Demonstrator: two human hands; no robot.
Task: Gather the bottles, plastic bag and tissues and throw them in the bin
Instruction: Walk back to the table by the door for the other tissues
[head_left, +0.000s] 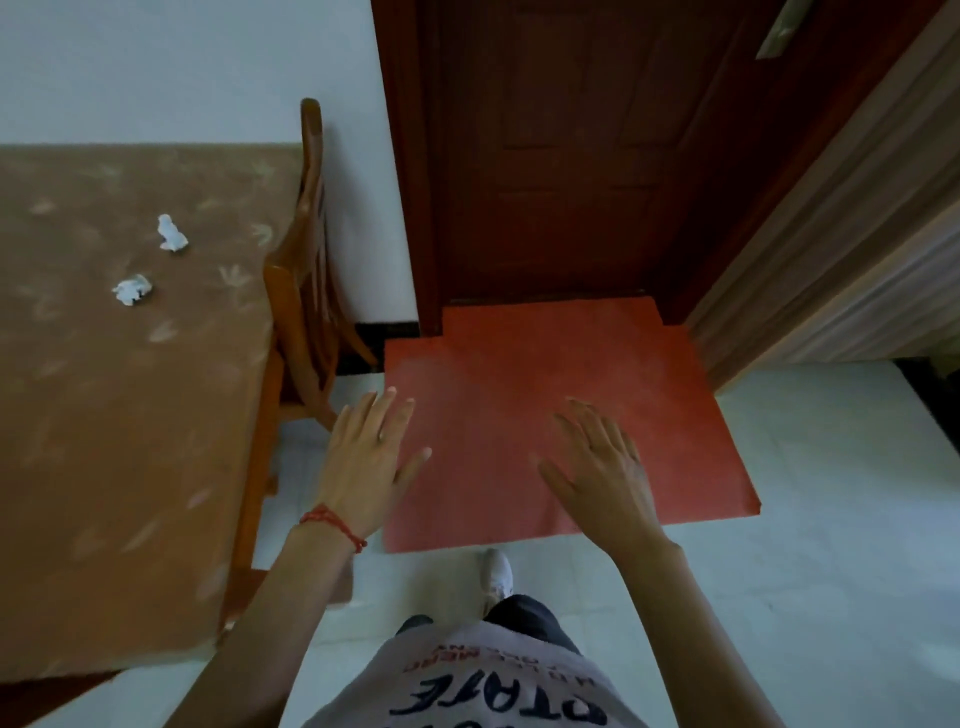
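Observation:
Two crumpled white tissues lie on the brown table (78, 467) at the left: one tissue (171, 234) farther back, the other tissue (133, 289) a little nearer. My left hand (366, 457) hovers open, palm down, to the right of the table's edge, with a red string at the wrist. Held flat over the red mat, my right hand (602, 467) is open too, fingers spread. Both hands hold nothing. No bottles, plastic bag or bin are in view.
A wooden chair (306, 291) is tucked against the table's right side. A red mat (545, 395) lies before a dark wooden door (561, 156). A curtain (857, 249) hangs at the right. The floor has white tiles. My foot (496, 574) steps toward the mat.

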